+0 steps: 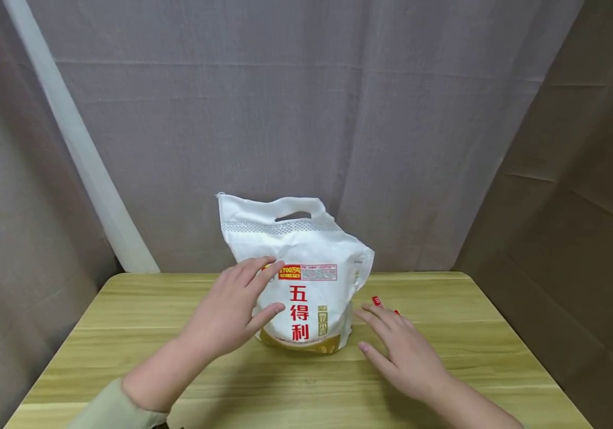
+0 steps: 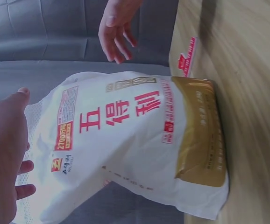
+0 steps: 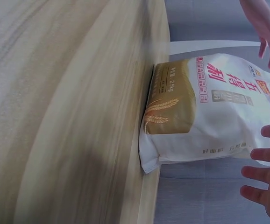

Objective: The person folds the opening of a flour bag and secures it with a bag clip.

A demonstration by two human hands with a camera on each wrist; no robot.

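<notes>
I am bracketing the flour bag [image 1: 306, 280] standing upright mid-table [image 1: 124, 333], left hand [image 1: 233, 310] and right hand [image 1: 403, 351] both spread and gripping nothing, judging it heavy, soft-sided, best cradled low or lifted by its cut-out handle.

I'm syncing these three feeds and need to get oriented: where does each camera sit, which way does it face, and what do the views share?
Head: above the wooden table, looking forward and down at the white flour bag; left hand and right hand show.
Left wrist: left of the bag, rolled sideways, looking across it; both hands show.
Right wrist: right of the bag, low along the table, also rolled; both hands show.
Shared: bag, table and both hands appear in all three.
</notes>
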